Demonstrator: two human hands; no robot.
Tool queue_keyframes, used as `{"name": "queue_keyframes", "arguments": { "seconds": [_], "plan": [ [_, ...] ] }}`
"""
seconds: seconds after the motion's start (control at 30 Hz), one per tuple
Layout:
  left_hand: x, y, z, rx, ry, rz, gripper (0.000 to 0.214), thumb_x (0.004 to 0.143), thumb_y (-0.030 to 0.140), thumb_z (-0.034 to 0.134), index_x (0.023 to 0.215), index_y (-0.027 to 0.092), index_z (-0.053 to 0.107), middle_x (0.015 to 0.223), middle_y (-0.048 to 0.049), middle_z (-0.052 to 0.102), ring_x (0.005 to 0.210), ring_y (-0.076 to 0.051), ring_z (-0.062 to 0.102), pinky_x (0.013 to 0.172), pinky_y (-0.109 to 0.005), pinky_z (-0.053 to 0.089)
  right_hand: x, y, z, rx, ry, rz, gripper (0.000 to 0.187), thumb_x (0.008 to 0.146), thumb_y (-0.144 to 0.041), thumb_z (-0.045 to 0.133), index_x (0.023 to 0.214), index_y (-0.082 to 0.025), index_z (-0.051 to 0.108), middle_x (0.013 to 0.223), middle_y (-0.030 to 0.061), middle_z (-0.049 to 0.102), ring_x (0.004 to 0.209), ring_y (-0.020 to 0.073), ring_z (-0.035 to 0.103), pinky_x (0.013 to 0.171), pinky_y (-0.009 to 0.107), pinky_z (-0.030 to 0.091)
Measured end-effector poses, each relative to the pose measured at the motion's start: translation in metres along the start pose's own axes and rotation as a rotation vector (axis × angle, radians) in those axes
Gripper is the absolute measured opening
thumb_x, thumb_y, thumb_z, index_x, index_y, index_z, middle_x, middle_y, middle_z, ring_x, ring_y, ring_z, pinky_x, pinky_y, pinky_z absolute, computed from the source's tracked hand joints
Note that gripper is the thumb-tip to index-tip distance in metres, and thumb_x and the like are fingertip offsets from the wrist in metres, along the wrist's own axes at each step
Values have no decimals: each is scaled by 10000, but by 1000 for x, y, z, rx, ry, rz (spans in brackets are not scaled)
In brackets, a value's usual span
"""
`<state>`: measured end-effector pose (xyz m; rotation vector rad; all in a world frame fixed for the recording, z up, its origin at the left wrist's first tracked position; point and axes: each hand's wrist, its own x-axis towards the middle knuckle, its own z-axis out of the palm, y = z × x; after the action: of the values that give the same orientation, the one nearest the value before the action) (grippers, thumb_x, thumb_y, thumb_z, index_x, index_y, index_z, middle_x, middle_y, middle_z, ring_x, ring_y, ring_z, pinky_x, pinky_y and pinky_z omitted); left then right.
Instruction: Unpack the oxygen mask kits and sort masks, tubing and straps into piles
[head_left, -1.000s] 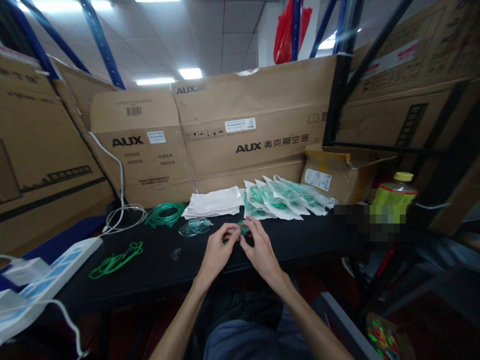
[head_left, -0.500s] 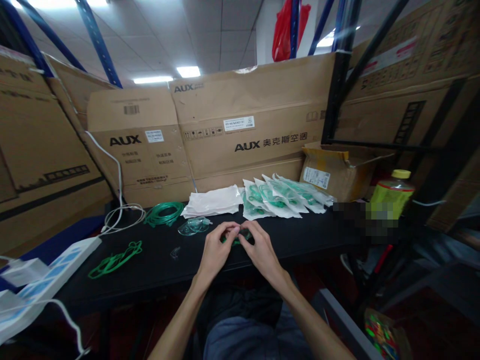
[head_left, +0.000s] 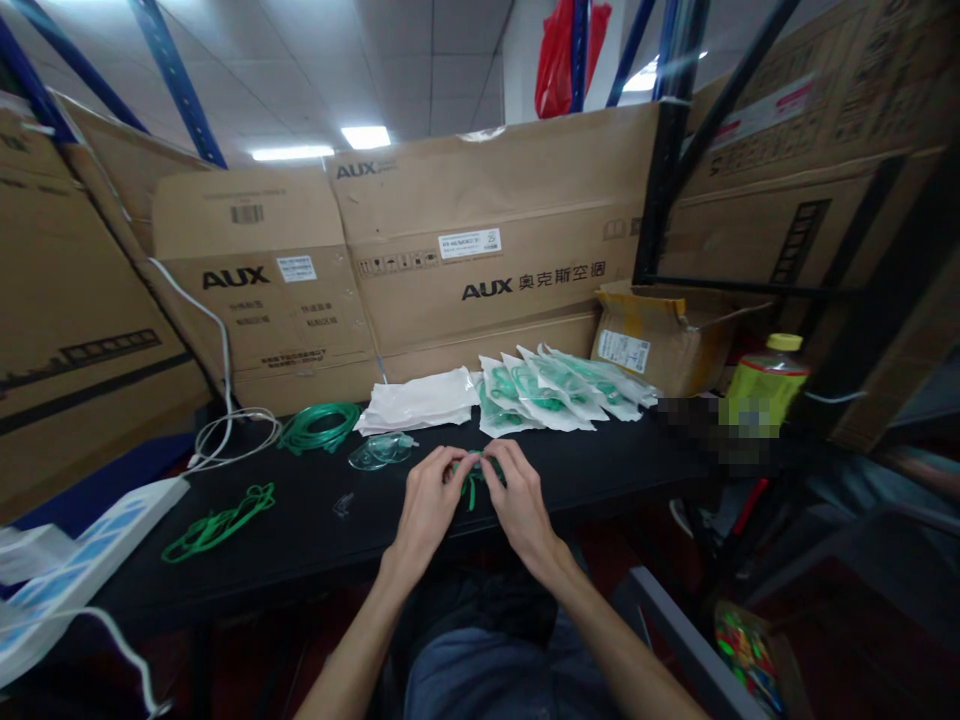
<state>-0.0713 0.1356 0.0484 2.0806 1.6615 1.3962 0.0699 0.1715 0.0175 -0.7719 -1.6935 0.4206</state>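
Both hands meet over the near edge of the black table, fingertips close together. My left hand (head_left: 429, 497) pinches a green elastic strap (head_left: 472, 493), and my right hand (head_left: 519, 497) pinches it from the other side. Part of the strap dangles below the fingers; the rest, and whatever it may be joined to, is hidden behind them. Left of the hands lie clear greenish plastic masks (head_left: 381, 452). Further left is a loose bunch of green elastic straps (head_left: 221, 522), with small clear pieces (head_left: 343, 505) between. Behind these rests a coil of green tubing (head_left: 321, 428).
White flat pouches (head_left: 417, 402) and several filled clear-fronted pouches (head_left: 540, 390) line the table's back. An open cardboard box (head_left: 675, 345) and a yellow-capped bottle (head_left: 769, 385) stand right. A power strip (head_left: 97, 570) with white cables lies left. Cardboard panels (head_left: 487, 200) wall the back.
A length of green strap now hangs more visibly below my fingertips. My hands stay nearly in place, still pinching. The whole view has shifted slightly.
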Motion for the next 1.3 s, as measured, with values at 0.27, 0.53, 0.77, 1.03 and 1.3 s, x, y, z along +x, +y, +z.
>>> {"name": "queue_keyframes", "arguments": {
  "seconds": [0.27, 0.53, 0.77, 1.03, 1.3],
  "plan": [
    [0, 6, 0, 67, -29, 100, 249, 999, 330, 505, 835, 229, 664, 805, -22, 611, 746, -190, 579, 707, -302, 444, 3, 4, -1, 1, 21, 45, 122, 951, -198, 526, 926, -224, 642, 1083, 105, 631, 990, 241, 644, 892, 352, 508],
    [-7, 11, -4, 6, -76, 241, 236, 881, 234, 548, 649, 225, 507, 649, 8, 496, 639, -161, 492, 624, -285, 395, 10, 13, -5, -9, 119, 170, 125, 925, -192, 502, 825, -226, 569, 892, 60, 613, 824, 218, 598, 788, 340, 479],
    [-7, 9, -8, -30, -14, 131, 254, 844, 225, 521, 597, 215, 460, 572, 44, 411, 529, -116, 415, 533, -246, 318, 11, 15, -6, 20, 186, 218, 86, 936, -253, 511, 875, -219, 561, 953, 95, 636, 902, 249, 611, 863, 393, 468],
    [1, 5, -1, 96, -59, -24, 338, 940, 461, 596, 1200, 271, 695, 663, 55, 519, 580, -121, 519, 597, -210, 371, 7, 8, -7, 164, 167, 192, 70, 918, -278, 560, 933, -216, 590, 1107, 114, 644, 1051, 249, 626, 948, 403, 486],
    [1, -3, 0, 113, -65, -12, 176, 950, 357, 623, 1032, 260, 745, 953, -6, 764, 795, -171, 673, 747, -244, 467, 7, 15, -6, 452, 79, 330, 275, 836, -386, 704, 1000, -220, 559, 1163, 119, 686, 1073, 248, 696, 926, 382, 566]
  ]
}}
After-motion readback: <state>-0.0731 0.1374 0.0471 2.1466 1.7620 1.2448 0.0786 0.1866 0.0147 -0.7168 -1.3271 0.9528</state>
